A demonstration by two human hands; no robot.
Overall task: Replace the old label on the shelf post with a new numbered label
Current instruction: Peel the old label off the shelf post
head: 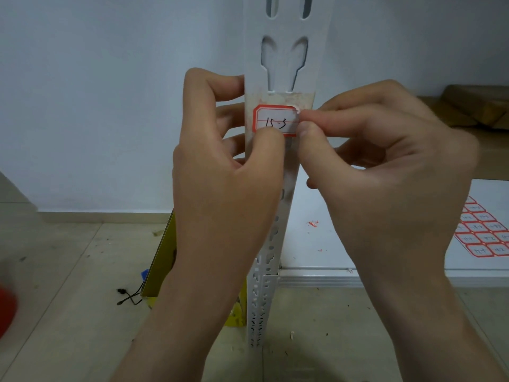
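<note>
Hands, two, bare, raised at a white post point(279, 64). Left hand point(220, 172): fingers curled round the post's left edge, thumb pressed flat on the lower left of a label point(274, 119); it steadies the post and label, gripping the post loosely. Right hand point(385, 166): thumb and forefinger closed in a pinch on the label's right edge, where the upper right corner is curled away from the post; remaining fingers folded under.

Label: white, red border, red rule, handwritten "15-3". Stuck to the post face between the two hands, over a patch of yellowed, mottled residue point(286, 99) that reaches just above it.

Post: perforated steel upright, keyhole slots above the hands, smaller holes below, running down to the floor point(68, 271).

Shelf point(316, 244): white, horizontal, joined to the post below and right of the right hand. On it, small red-and-white scraps point(312, 223) near the right wrist; a sheet point(484, 232) of red-bordered labels with handwriting, too small to read, right of the right hand.

Box point(159, 257): yellow, open, on the floor below the left forearm, partly hidden by it. Black cord point(128, 296) just left of the box. Cardboard point(473, 108), brown, beyond the right hand, upper right.
</note>
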